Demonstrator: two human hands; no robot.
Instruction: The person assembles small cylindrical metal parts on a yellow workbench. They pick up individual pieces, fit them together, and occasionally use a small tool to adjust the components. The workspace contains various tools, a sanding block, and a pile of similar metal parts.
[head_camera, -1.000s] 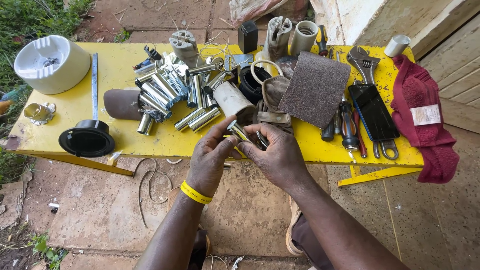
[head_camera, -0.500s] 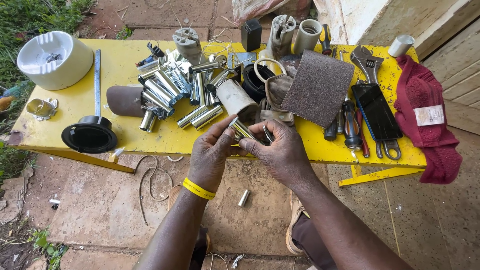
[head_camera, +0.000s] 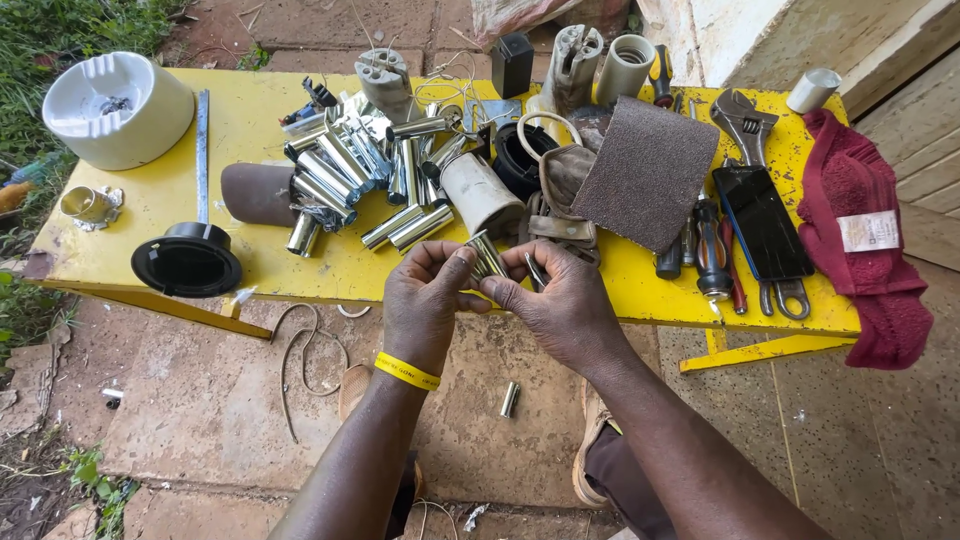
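- At the centre of the frame, just over the near edge of the yellow table (head_camera: 250, 140), we pinch a small shiny metal tube (head_camera: 487, 256) between both hands.
- Our left hand (head_camera: 428, 300) grips the tube's left side with thumb and fingertips curled around it; a yellow wristband (head_camera: 406, 371) sits on that wrist.
- Our right hand (head_camera: 560, 305) grasps the tube's right side, and a thin metal piece (head_camera: 535, 271) pokes up between its fingers; we cannot tell what that piece is.
- Just above our hands, a heap of similar chrome tubes (head_camera: 365, 175) lies on the table, beside a brown cylinder (head_camera: 258, 193) and a white tube (head_camera: 480, 192).
- Toward the left of the frame, a black round socket (head_camera: 186, 265) sits at the table's near edge, with a flat metal bar (head_camera: 202, 140) above it.
- In the upper left, we see a white round dish (head_camera: 115, 108), and below it a small brass fitting (head_camera: 86, 204).
- Right of centre, a sheet of sandpaper (head_camera: 648, 170) lies tilted, touching a beige strap (head_camera: 560, 200).
- Further right lie screwdrivers (head_camera: 708, 250), a dark phone (head_camera: 762, 220) and an adjustable wrench (head_camera: 745, 120).
- At the right edge, a red cloth (head_camera: 860, 230) hangs over the table's end.
- Below our hands, one loose metal tube (head_camera: 509, 399) lies on the paved ground (head_camera: 200, 410), with a loop of wire (head_camera: 300, 350) to its left.
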